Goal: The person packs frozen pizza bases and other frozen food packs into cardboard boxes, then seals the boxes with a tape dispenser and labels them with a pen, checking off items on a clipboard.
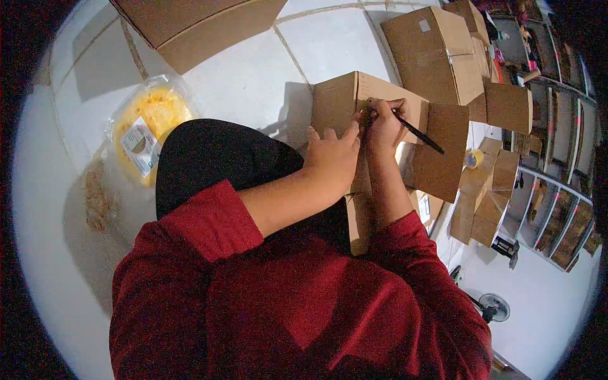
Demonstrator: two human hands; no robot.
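Observation:
A cardboard box (332, 98) stands in front of me, with a flap (438, 149) folded out to its right. My right hand (386, 123) is closed around a dark pen (421, 134), its tip side down at the box's surface. The pen's tip is hidden by my fingers. Just to the left, my left hand (332, 155) lies with fingers spread against the same box, holding nothing. Any writing under the hands is too small to make out.
A clear bag of yellow contents with a white label (140, 145) lies on the tiled floor at left. A big carton (209, 31) sits at the top. More boxes (430, 57), a tape roll (473, 158), shelves (557, 120) and a fan (494, 307) are on the right.

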